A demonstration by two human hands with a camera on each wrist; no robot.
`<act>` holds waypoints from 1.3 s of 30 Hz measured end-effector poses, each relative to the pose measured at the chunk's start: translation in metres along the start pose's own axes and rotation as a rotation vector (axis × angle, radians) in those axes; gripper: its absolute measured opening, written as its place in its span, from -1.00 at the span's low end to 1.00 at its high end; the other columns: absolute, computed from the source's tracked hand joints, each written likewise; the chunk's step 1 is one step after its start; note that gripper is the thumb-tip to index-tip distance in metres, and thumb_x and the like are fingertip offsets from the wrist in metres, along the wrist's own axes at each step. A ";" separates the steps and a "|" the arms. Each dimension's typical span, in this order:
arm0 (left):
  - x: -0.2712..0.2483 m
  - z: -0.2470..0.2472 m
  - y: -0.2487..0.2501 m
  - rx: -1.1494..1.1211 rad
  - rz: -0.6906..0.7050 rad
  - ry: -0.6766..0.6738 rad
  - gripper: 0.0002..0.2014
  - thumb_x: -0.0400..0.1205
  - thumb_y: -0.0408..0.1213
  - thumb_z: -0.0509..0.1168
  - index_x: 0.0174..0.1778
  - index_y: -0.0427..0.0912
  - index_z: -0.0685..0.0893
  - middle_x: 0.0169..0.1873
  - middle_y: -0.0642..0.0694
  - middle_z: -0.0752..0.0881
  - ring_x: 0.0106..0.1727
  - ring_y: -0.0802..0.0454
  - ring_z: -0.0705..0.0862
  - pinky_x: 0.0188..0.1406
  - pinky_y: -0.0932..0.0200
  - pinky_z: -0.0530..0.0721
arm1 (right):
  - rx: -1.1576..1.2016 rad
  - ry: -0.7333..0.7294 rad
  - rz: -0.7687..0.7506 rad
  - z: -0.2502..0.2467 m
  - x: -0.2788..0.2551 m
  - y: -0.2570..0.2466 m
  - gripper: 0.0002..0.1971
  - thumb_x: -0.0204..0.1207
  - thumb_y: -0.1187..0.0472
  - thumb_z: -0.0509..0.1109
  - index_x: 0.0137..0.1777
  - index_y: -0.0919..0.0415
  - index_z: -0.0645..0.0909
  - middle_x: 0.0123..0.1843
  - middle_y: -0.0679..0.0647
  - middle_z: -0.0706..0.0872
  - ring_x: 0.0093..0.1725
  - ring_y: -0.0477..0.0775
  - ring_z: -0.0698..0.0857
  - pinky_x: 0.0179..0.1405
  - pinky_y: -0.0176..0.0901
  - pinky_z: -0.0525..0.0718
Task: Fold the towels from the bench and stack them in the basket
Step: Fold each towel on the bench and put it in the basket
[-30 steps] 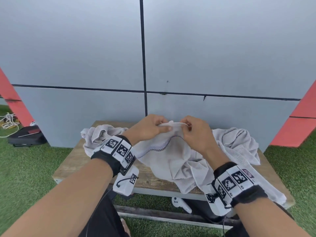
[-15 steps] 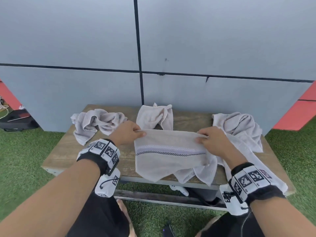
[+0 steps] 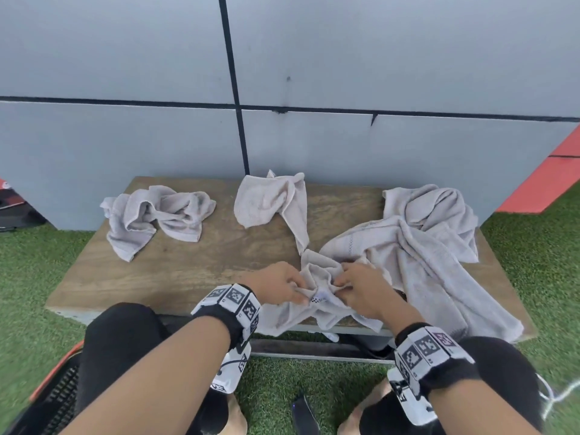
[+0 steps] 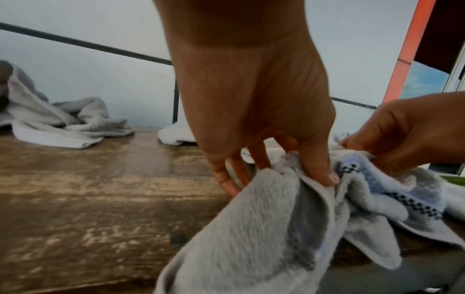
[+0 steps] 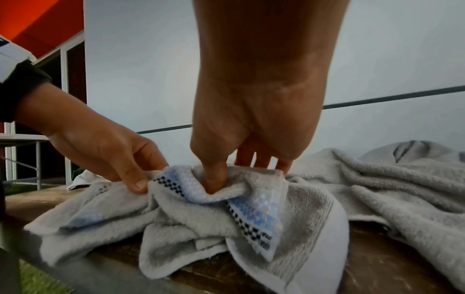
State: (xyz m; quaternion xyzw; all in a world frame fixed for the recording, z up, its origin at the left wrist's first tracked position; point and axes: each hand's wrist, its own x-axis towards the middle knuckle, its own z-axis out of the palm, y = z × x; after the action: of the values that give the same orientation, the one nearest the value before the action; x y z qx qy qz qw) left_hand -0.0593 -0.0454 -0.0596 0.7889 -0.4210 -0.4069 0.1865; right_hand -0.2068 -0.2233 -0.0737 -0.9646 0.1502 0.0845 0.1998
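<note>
A: Look at the hands first. The left hand [image 3: 284,285] pinches the hem of the small towel [image 3: 320,293], thumb on top, fingers curled under the cloth. The right hand [image 3: 361,288] pinches the same bunched edge, just beside the left one, at about three o'clock from it.

B: Yes, in the wrist views both thumbs press on the checkered band [image 5: 254,214]. The towel is crumpled between them, not flat. It lies at the near edge of the bench [image 3: 175,271], at about six o'clock, and part of it hangs over the edge.

A: This is my worry. If they pull the hands apart too fast, I think one pinch can slip, and the hanging part can drag the towel down to the grass [image 3: 28,277].

B: Also the big towel [image 3: 433,271] at three o'clock touches it. I cannot tell if they are tangled; if so, it will maybe come along.

A: The other towels are well apart: one crumpled towel [image 3: 157,215] at ten o'clock, one folded-over towel [image 3: 273,202] at twelve o'clock.

B: And the basket? I see only a black and orange thing [image 3: 59,390] at seven o'clock, by the knee. I cannot tell if it is the basket. No stack is visible yet.
</note>
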 end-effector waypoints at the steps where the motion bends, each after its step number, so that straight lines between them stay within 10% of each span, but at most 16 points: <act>1: 0.001 0.000 0.004 -0.038 0.027 0.005 -0.88 0.53 -0.07 0.49 -0.34 0.12 0.79 -0.31 0.02 0.71 -0.28 0.08 0.59 -0.14 0.04 0.65 | 0.076 0.001 -0.025 0.000 0.000 -0.001 -0.64 0.47 0.14 0.36 -0.51 -0.29 0.53 -0.36 -0.07 0.52 -0.23 0.12 0.57 -0.03 0.15 0.65; 4: 0.001 -0.008 0.016 -0.101 0.118 0.059 -0.64 0.60 -0.22 0.44 -0.55 0.13 0.69 -0.63 0.19 0.50 -0.52 0.18 0.39 -0.35 0.21 0.43 | 0.375 0.045 -0.089 -0.013 0.000 -0.008 -0.65 0.56 0.26 0.42 -0.43 -0.11 0.67 -0.42 0.01 0.66 -0.43 -0.11 0.52 -0.28 -0.12 0.58; 7: -0.003 -0.023 0.020 -0.242 0.257 0.302 -0.79 0.66 -0.29 0.37 -0.30 -0.05 0.79 -0.48 -0.05 0.68 -0.49 -0.04 0.46 -0.37 0.14 0.51 | 0.646 0.208 -0.123 -0.039 0.002 -0.020 -0.84 0.62 0.33 0.42 -0.12 0.17 0.82 -0.39 0.07 0.73 -0.49 -0.20 0.45 -0.42 -0.29 0.45; 11: -0.005 -0.037 0.016 -0.352 0.326 0.627 -0.85 0.64 -0.39 0.35 -0.20 -0.23 0.79 -0.24 -0.19 0.76 -0.16 -0.09 0.69 -0.06 0.06 0.63 | 0.706 0.274 -0.081 -0.053 0.015 -0.018 -0.76 0.66 0.30 0.40 -0.26 0.17 0.74 -0.45 -0.06 0.63 -0.45 -0.22 0.48 -0.38 -0.40 0.45; 14: 0.006 -0.034 -0.003 -0.131 0.153 0.471 -0.90 0.67 -0.18 0.39 -0.12 -0.10 0.76 0.13 -0.01 0.68 0.13 0.12 0.60 0.29 0.10 0.53 | 0.405 0.012 -0.003 -0.034 0.029 -0.006 -0.57 0.65 0.27 0.38 -0.47 0.11 0.38 -0.45 -0.02 0.47 -0.45 -0.08 0.39 -0.36 -0.21 0.39; 17: 0.012 -0.019 -0.025 -0.009 0.007 0.178 -0.90 0.64 -0.01 0.40 -0.09 0.09 0.77 0.47 -0.01 0.46 0.43 0.04 0.46 0.52 -0.10 0.40 | 0.192 -0.104 0.015 -0.006 0.029 -0.002 -0.62 0.59 0.26 0.37 -0.45 0.00 0.42 -0.37 -0.03 0.57 -0.26 0.08 0.60 -0.20 -0.06 0.62; 20: 0.018 -0.008 -0.028 0.082 -0.004 0.123 -0.69 0.57 0.09 0.38 -0.28 -0.09 0.72 0.02 -0.19 0.64 0.06 -0.11 0.63 0.16 -0.14 0.62 | 0.023 -0.043 0.011 0.002 0.018 -0.013 -0.67 0.56 0.13 0.37 -0.44 -0.14 0.47 -0.18 -0.03 0.58 -0.04 0.12 0.58 -0.02 0.03 0.63; 24: 0.015 -0.036 0.005 0.094 0.058 -0.029 -0.59 0.61 -0.04 0.41 -0.58 0.01 0.57 -0.56 -0.03 0.43 -0.52 0.02 0.39 -0.41 0.09 0.40 | 0.129 -0.117 -0.036 -0.028 0.019 -0.018 -0.59 0.51 0.21 0.36 -0.53 -0.22 0.57 -0.47 -0.01 0.57 -0.35 0.03 0.58 -0.33 -0.01 0.56; 27: 0.018 -0.080 0.039 0.065 0.105 -0.009 -0.69 0.61 -0.04 0.43 -0.44 -0.06 0.73 -0.60 0.07 0.43 -0.58 0.11 0.34 -0.51 0.20 0.35 | 0.281 -0.146 -0.033 -0.077 0.029 -0.008 -0.76 0.56 0.24 0.45 -0.34 0.10 0.80 -0.40 0.12 0.74 -0.40 -0.02 0.56 -0.26 0.03 0.62; 31: 0.045 -0.153 0.083 0.004 0.202 0.237 -0.63 0.61 -0.03 0.46 -0.40 -0.21 0.67 -0.53 0.02 0.46 -0.52 0.16 0.38 -0.48 0.27 0.31 | 0.361 0.057 -0.031 -0.166 0.056 0.009 -0.94 0.49 0.09 0.60 -0.10 0.02 0.87 -0.12 -0.03 0.87 -0.08 -0.17 0.77 0.06 -0.20 0.69; 34: 0.075 -0.198 0.114 -0.024 0.306 0.417 -0.53 0.65 -0.05 0.43 -0.37 -0.39 0.57 -0.48 -0.09 0.39 -0.46 0.13 0.36 -0.50 0.26 0.27 | 0.412 0.249 0.003 -0.217 0.090 0.022 -0.92 0.48 0.12 0.61 -0.15 -0.12 0.81 -0.35 -0.41 0.75 -0.31 -0.49 0.63 -0.26 -0.61 0.52; 39: 0.124 -0.238 0.131 0.135 0.344 0.735 -0.59 0.59 -0.03 0.25 -0.46 -0.28 0.51 -0.48 -0.24 0.45 -0.41 0.02 0.38 -0.37 0.03 0.38 | 0.206 0.513 0.111 -0.262 0.151 0.053 -0.84 0.57 0.17 0.49 -0.21 0.21 0.75 -0.21 0.21 0.76 -0.19 0.09 0.61 -0.31 -0.23 0.46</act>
State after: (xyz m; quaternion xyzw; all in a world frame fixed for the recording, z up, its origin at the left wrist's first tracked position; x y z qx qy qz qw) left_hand 0.1030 -0.2330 0.1063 0.8102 -0.4779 -0.0323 0.3379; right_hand -0.0549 -0.4156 0.1112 -0.9193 0.2565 -0.1673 0.2471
